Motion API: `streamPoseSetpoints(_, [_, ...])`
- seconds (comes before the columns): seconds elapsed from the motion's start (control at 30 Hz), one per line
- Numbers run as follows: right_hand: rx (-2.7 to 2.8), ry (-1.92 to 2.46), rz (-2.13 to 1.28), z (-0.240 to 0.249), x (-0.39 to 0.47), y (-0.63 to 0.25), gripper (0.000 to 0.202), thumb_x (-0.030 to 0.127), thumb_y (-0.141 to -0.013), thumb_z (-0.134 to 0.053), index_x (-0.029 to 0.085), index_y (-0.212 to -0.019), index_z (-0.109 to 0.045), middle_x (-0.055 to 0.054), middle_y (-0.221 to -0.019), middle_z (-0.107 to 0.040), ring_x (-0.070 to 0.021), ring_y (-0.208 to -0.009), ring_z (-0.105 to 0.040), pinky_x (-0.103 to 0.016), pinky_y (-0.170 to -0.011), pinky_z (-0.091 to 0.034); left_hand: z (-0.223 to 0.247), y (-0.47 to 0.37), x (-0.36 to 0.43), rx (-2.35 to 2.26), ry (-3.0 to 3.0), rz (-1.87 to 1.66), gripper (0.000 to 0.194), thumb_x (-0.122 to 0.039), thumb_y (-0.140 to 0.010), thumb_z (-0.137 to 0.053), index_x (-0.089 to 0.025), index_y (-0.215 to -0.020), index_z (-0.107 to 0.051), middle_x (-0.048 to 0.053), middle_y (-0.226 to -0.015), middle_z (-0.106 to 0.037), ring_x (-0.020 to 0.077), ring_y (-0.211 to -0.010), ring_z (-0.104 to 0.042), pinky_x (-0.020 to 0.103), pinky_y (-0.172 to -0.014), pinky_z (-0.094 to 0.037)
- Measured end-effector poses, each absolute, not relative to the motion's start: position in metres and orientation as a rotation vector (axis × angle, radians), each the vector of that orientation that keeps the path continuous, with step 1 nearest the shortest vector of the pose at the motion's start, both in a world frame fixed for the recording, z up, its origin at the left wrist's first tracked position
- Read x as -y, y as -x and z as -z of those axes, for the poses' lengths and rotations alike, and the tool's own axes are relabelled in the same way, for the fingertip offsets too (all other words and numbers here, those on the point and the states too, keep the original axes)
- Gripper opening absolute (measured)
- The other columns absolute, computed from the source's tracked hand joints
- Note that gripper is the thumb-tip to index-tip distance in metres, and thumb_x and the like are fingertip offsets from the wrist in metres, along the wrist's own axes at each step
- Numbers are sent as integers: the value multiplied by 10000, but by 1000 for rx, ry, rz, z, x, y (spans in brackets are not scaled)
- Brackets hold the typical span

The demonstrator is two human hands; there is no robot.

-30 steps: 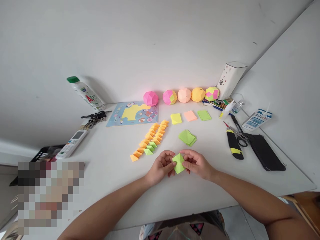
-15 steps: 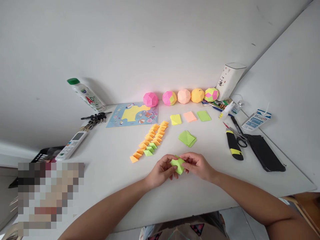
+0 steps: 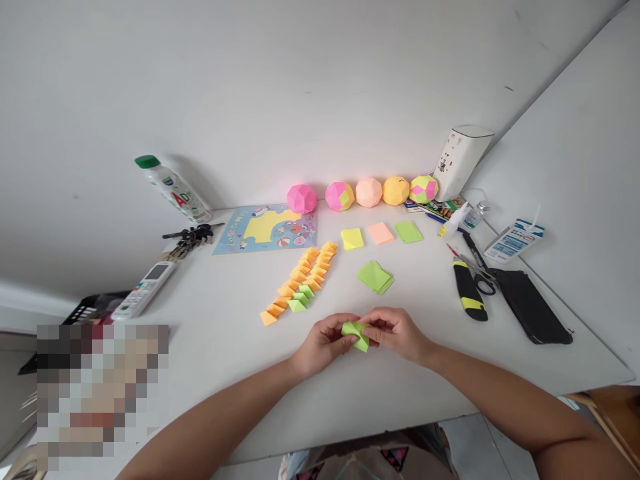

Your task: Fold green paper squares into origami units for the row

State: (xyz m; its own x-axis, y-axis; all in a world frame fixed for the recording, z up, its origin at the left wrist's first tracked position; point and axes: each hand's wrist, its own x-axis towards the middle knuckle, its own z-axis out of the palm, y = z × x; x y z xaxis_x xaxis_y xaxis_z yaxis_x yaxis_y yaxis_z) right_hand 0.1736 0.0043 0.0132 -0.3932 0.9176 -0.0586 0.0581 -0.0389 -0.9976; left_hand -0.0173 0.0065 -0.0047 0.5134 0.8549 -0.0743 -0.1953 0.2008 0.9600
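A green paper square, creased and partly folded, is pinched between both hands above the white table. My left hand grips its left side with thumb and fingers. On its right side my right hand holds the paper with closed fingertips. Just beyond the hands lies a loose pile of green paper sheets. To the left, two slanting rows of folded orange paper pieces run away from me, with several folded green pieces at the near end of one row.
Yellow, peach and green paper stacks lie farther back. Several faceted paper balls line the wall. At right are scissors, a box cutter and a black pouch; at left, a bottle and remote.
The green paper in my hands has bent along its creases and shows a different shape. My left fingers have drawn in behind it. Everything else on the table stays put.
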Motion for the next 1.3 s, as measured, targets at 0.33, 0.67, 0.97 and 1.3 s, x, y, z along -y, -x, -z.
streamPoseSetpoints(0.33, [1654, 1070, -1363, -10, -3, -175, 207, 326, -794, -610, 158, -902, -663, -37, -770, -612, -119, -569, -569, -254, -525, -492, 7, 17, -7, -793, -1151, -805, 358, -345, -699, -702, -159, -988, -600, 27, -740, -624, 97, -580, -514, 236, -548, -437])
streamPoseSetpoints(0.67, [1747, 1078, -1227, -9, -2, -175, 166, 277, -795, -598, 159, -890, -666, -48, -772, -632, -128, -590, -575, -251, -537, -486, 6, 18, -6, -807, -1194, -791, 332, -347, -721, -681, -156, -983, -606, 39, -758, -624, 102, -589, -509, 245, -559, -445])
streamPoseSetpoints(0.97, [1790, 1081, -1152, -8, -2, -174, 158, 286, -795, -598, 169, -872, -673, -38, -728, -622, -131, -593, -555, -244, -527, -465, 9, 18, -6, -809, -1228, -781, 310, -336, -736, -668, -157, -982, -612, 44, -771, -639, 118, -611, -542, 256, -574, -460])
streamPoseSetpoints(1.3, [2014, 962, -816, -11, -2, -174, 146, 250, -851, -538, 185, -901, -659, -63, -713, -656, -139, -565, -547, -265, -549, -464, 12, 18, -6, -797, -1203, -803, 322, -312, -725, -681, -153, -994, -603, 25, -724, -636, 118, -594, -553, 268, -582, -479])
